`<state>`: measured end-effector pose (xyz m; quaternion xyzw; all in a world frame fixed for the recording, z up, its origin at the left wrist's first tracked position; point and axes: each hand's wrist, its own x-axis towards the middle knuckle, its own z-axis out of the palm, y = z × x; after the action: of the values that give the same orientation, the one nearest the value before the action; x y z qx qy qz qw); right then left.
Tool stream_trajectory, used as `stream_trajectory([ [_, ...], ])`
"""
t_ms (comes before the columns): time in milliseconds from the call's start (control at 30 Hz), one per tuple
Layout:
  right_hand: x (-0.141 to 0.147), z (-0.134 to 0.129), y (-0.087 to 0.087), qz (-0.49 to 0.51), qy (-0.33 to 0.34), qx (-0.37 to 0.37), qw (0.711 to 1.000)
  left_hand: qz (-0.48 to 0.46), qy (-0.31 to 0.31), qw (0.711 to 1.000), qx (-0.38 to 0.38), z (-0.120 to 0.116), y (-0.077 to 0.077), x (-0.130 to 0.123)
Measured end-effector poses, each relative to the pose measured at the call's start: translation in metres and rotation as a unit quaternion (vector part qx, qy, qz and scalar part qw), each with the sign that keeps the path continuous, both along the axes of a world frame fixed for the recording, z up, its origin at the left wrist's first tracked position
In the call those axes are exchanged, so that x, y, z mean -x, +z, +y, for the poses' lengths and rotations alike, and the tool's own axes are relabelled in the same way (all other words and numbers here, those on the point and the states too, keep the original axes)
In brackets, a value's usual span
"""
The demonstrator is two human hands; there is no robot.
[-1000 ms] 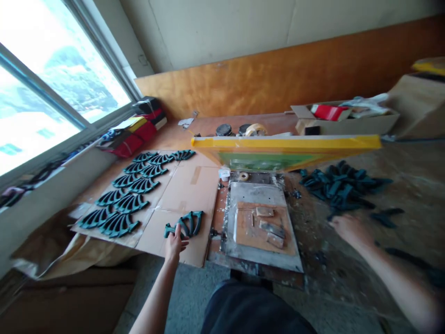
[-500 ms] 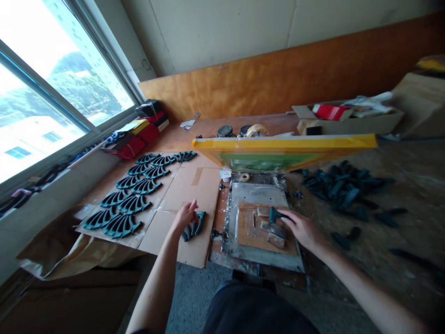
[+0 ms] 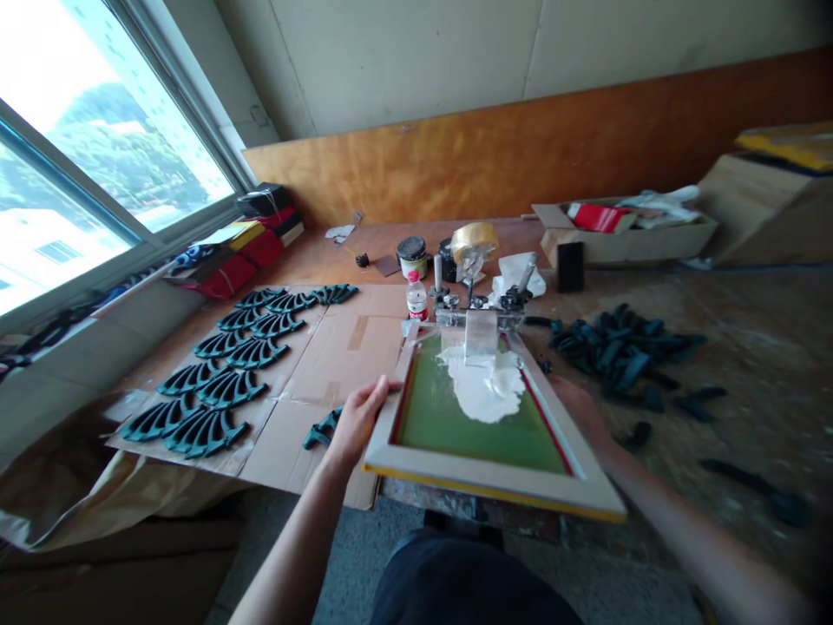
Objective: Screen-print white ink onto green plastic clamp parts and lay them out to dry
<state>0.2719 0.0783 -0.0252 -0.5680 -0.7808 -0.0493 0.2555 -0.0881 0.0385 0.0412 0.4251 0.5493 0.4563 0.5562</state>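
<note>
A screen printing frame with green mesh lies lowered over the work area, and white ink is spread on its far half. My left hand is closed at the frame's left edge, thumb against the rim. By the right edge is my right hand, blurred, its fingers mostly hidden. A squeegee-like clear block stands at the far end of the mesh, under a metal clamp. Just left of my left hand, dark green curved handles lie on the cardboard.
Rows of green handles fan out on the cardboard at left. A loose pile of them lies at right. Behind the frame stand a red-capped bottle, an ink jar and a tape roll. An open carton sits at back right.
The screen frame has swung down from its raised position, covering the plate and the handle that was by my right hand. My left hand has moved from beside the handles to the frame's edge.
</note>
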Motion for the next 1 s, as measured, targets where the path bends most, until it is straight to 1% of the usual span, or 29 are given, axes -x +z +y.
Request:
stream_trajectory([
  [67,0.001,0.019,0.019,0.034,0.002,-0.017,0.999,0.060,-0.021,0.997,0.032,-0.016,-0.039,0.003],
  [133,0.019,0.039,0.036,0.032,0.032,-0.023,0.999,0.130,-0.023,0.991,0.034,-0.022,-0.071,0.001],
  [200,0.048,0.051,0.047,-0.025,0.064,0.007,0.998,0.190,-0.023,0.981,0.035,-0.021,-0.092,-0.001],
  [267,0.074,0.052,0.048,-0.091,0.080,0.081,0.989,0.222,-0.026,0.974,0.034,-0.018,-0.103,-0.001],
  [333,0.087,0.039,0.041,-0.123,0.101,0.142,0.977,0.231,-0.032,0.972,0.036,-0.016,-0.108,0.000],
  [367,0.088,0.029,0.036,-0.126,0.123,0.152,0.973,0.232,-0.033,0.971,0.038,-0.015,-0.110,0.001],
  [400,0.086,0.018,0.031,-0.122,0.154,0.147,0.969,0.232,-0.032,0.971,0.039,-0.015,-0.110,0.002],
  [467,0.073,-0.002,0.025,-0.112,0.239,0.120,0.957,0.228,-0.031,0.972,0.038,-0.016,-0.112,0.003],
  [533,0.060,-0.013,0.026,-0.107,0.318,0.115,0.935,0.223,-0.031,0.974,0.036,-0.016,-0.114,0.003],
  [567,0.055,-0.014,0.028,-0.108,0.344,0.127,0.924,0.221,-0.031,0.974,0.035,-0.017,-0.114,0.003],
  [600,0.052,-0.013,0.030,-0.106,0.355,0.141,0.918,0.218,-0.032,0.975,0.034,-0.017,-0.115,0.003],
  [633,0.051,-0.011,0.032,-0.100,0.350,0.150,0.919,0.215,-0.033,0.975,0.033,-0.017,-0.115,0.003],
  [667,0.052,-0.009,0.032,-0.088,0.332,0.147,0.928,0.211,-0.034,0.976,0.033,-0.017,-0.115,0.004],
  [700,0.055,-0.008,0.031,-0.074,0.308,0.132,0.939,0.206,-0.034,0.977,0.034,-0.017,-0.116,0.004],
  [767,0.059,-0.012,0.023,-0.052,0.273,0.073,0.958,0.194,-0.031,0.980,0.038,-0.017,-0.116,0.004],
  [800,0.060,-0.016,0.017,-0.048,0.275,0.046,0.959,0.187,-0.030,0.981,0.040,-0.017,-0.116,0.004],
  [867,0.059,-0.026,0.010,-0.052,0.307,0.023,0.950,0.170,-0.028,0.984,0.046,-0.017,-0.117,0.005],
  [933,0.057,-0.029,0.011,-0.057,0.329,0.044,0.941,0.146,-0.031,0.987,0.053,-0.017,-0.116,0.004],
  [1000,0.059,-0.018,0.021,-0.050,0.310,0.078,0.946,0.120,-0.037,0.990,0.058,-0.016,-0.112,0.005],
])
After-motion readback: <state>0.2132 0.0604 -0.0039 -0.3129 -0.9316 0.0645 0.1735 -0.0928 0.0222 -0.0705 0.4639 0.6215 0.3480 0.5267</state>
